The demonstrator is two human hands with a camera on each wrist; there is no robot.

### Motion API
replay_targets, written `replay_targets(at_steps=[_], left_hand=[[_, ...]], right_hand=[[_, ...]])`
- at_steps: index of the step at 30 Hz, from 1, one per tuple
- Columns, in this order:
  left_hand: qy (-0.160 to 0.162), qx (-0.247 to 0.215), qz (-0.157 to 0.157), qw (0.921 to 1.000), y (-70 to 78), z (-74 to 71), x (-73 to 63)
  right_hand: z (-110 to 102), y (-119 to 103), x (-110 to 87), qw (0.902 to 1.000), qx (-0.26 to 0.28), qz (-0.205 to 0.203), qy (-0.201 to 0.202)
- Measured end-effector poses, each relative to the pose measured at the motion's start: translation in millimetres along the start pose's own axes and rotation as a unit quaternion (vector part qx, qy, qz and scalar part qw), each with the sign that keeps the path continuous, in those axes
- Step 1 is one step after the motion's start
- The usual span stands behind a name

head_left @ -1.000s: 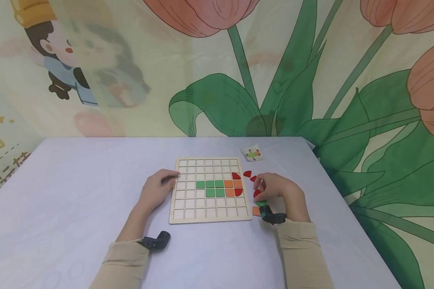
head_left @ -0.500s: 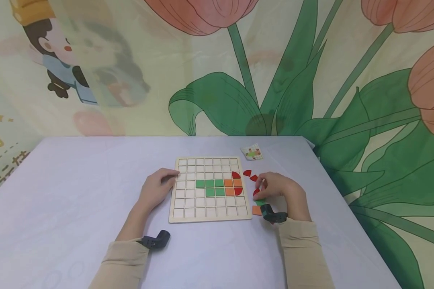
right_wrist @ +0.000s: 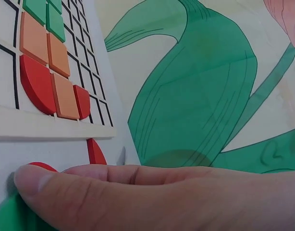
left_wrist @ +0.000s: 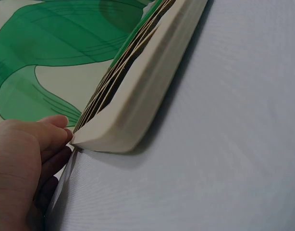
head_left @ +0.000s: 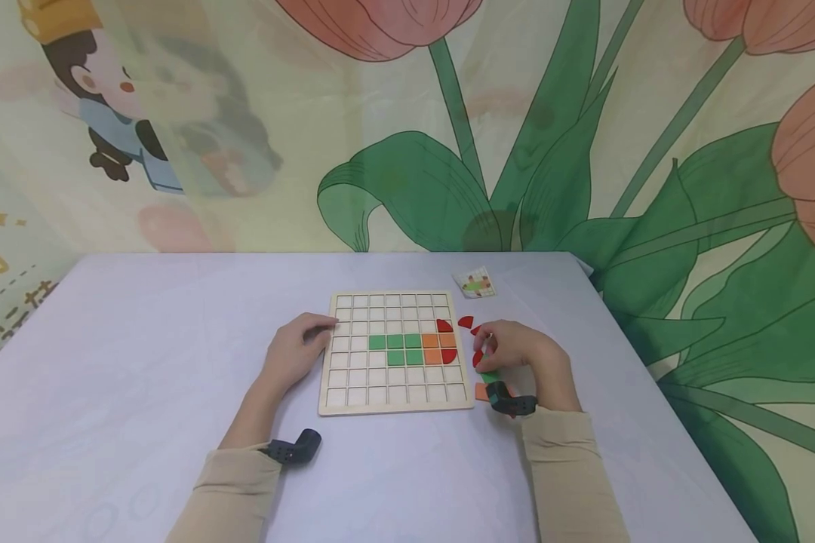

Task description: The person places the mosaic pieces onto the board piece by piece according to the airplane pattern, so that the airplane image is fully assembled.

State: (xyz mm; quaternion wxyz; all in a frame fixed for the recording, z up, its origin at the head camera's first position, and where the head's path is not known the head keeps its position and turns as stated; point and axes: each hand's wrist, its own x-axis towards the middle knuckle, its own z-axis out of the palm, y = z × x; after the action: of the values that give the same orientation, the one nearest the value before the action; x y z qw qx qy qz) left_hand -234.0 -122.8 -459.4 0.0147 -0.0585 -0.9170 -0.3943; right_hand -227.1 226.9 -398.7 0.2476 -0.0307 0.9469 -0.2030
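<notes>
A pale wooden grid board [head_left: 394, 403] lies on the table, with green and orange square tiles and two red rounded tiles in its cells. My left hand [head_left: 295, 347] rests at the board's left edge, its fingertips touching the rim; the left wrist view shows the fingers [left_wrist: 54, 137] against that edge. Beyond the right edge, my right hand [head_left: 523, 351] is bent down over loose tiles. Its thumb [right_wrist: 34, 180] lies by a red tile [right_wrist: 42, 166] and over a green tile [right_wrist: 8, 216]. The fingers partly hide these tiles, so whether one is pinched is unclear.
A small pattern card [head_left: 476, 283] lies behind the board's right corner. Another red tile [head_left: 465, 322] sits beside the board, and an orange tile [head_left: 481, 391] lies near the right wrist camera [head_left: 509, 400]. A printed flower backdrop [head_left: 407, 188] stands behind the table.
The red tile by my right fingertips has shifted slightly left, and the right hand has moved a little with it. My left hand stays at the board's edge.
</notes>
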Motion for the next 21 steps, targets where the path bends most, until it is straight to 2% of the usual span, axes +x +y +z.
replay_targets(at_steps=[6,14,21], left_hand=[[0.0,-0.003,0.002,1.0,-0.6,-0.1,0.0],[0.0,-0.005,0.003,1.0,-1.0,-0.3,-0.1],[-0.001,-0.004,0.002,1.0,-0.3,-0.4,0.1]], right_hand=[[2.7,-4.1,2.8,0.9998,-0.001,-0.02,0.006],[3.7,-5.2,4.9,0.9997,0.003,-0.021,0.014],[2.1,-5.0,5.4,0.9982,0.007,-0.042,0.041]])
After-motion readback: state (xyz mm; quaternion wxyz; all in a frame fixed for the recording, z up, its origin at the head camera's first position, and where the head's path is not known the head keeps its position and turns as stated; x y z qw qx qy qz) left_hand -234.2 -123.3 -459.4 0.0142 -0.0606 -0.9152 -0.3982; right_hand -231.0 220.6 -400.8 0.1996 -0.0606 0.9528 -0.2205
